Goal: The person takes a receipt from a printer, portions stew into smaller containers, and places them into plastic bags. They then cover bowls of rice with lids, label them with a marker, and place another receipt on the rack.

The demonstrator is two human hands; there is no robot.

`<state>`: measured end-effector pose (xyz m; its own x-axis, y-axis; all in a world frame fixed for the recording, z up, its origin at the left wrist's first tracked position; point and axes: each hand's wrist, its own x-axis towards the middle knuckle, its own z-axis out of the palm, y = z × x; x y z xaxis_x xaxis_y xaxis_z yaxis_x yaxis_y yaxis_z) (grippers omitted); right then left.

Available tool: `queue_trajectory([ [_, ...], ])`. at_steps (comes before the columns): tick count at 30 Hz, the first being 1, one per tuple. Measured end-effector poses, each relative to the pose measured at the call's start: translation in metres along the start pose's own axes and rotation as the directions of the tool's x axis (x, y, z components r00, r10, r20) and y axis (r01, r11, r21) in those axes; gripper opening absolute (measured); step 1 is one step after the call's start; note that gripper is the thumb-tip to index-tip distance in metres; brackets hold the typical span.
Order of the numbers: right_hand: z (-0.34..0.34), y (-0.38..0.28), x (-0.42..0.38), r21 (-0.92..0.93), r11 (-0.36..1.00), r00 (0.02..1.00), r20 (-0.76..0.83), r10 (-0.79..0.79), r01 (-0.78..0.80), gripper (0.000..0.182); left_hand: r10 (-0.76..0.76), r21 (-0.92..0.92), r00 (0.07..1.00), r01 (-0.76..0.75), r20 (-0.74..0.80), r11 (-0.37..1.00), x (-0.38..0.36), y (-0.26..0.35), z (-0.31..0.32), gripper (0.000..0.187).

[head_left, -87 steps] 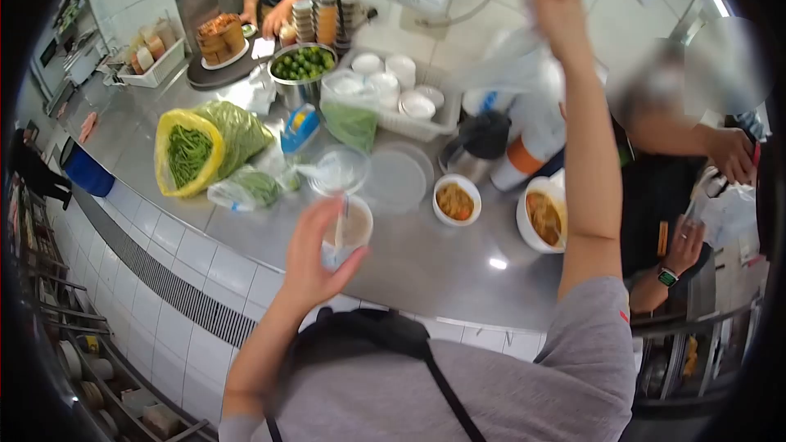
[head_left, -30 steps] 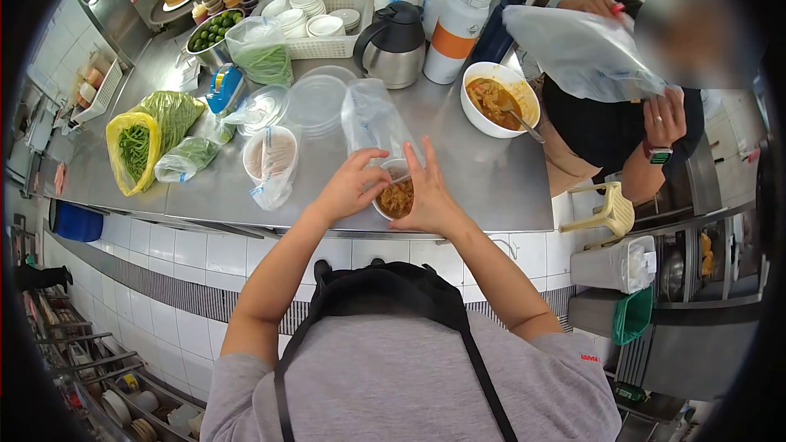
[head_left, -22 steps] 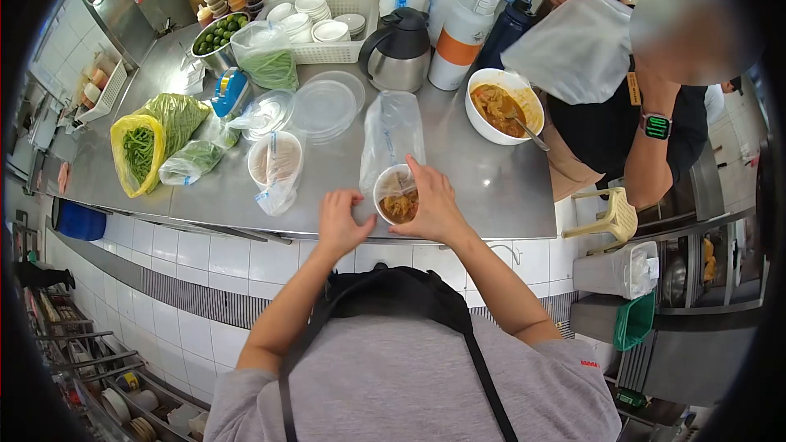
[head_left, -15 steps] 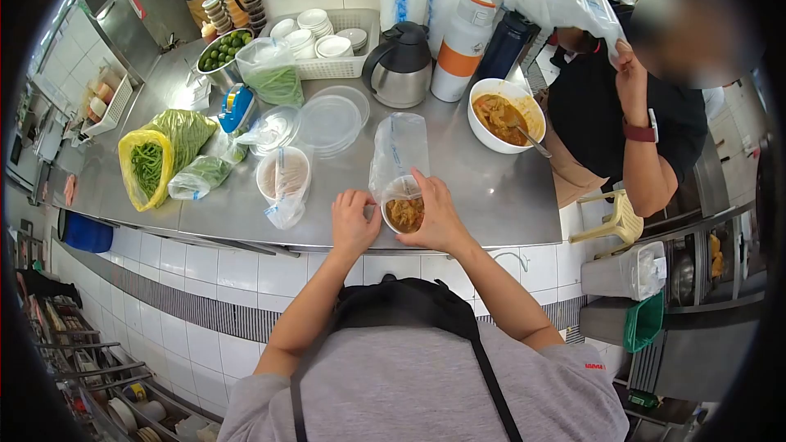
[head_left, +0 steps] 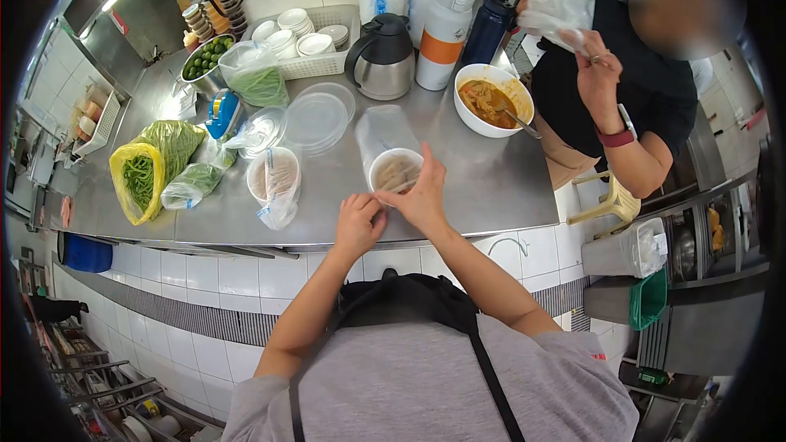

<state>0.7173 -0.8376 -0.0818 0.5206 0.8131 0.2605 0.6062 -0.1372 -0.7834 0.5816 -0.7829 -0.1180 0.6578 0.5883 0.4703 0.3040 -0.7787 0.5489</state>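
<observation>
White cup sits left of the right hand, which grips it. The left hand curls just beside (whether pinching, I cannot tell).

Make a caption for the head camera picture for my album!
Right hand around a plastic-covered cup, left hand close by, at a metal counter.

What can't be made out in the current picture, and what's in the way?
Head view: contents of the white cup at the right hand, blurred by cloudy plastic over its opening.
Head view: whether the left hand pinches that plastic; its fingertips are too small to tell.
Head view: the utensil's lower end, hidden by stew in the bowl.
Head view: the sleeve's red print, too small to read.
</observation>
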Motion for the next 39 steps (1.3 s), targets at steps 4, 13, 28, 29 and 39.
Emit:
queue_trajectory([
  [4, -0.010, 0.017, 0.010, 0.147, 0.987, 0.997, -0.014, 0.072, -0.069, 0.070, -0.084, -0.007, 0.996, 0.084, -0.011, 0.996, -0.005, 0.011, 0.001, 0.012],
  [13, -0.011, 0.043, -0.028, 0.441, 0.874, 0.964, 0.243, 0.105, -0.206, 0.015, 0.072, -0.133, 0.965, -0.039, 0.252, 0.990, -0.001, 0.018, 0.023, 0.017],
  [28, 0.019, 0.024, 0.098, 0.176, 0.984, 0.871, 0.485, -0.080, -0.007, 0.043, -0.436, -0.053, 0.898, 0.434, -0.057, 0.899, 0.036, 0.047, -0.003, 0.104],
  [29, 0.013, 0.020, 0.084, 0.139, 0.987, 0.863, 0.505, 0.000, -0.082, 0.045, -0.387, -0.022, 0.915, 0.387, -0.113, 0.922, 0.026, 0.037, -0.002, 0.104],
  [39, 0.016, 0.001, 0.023, 0.435, 0.601, 0.736, 0.492, 0.465, -0.670, 0.049, -0.596, -0.561, 0.789, 0.428, -0.150, 0.708, 0.007, -0.028, -0.001, 0.032],
])
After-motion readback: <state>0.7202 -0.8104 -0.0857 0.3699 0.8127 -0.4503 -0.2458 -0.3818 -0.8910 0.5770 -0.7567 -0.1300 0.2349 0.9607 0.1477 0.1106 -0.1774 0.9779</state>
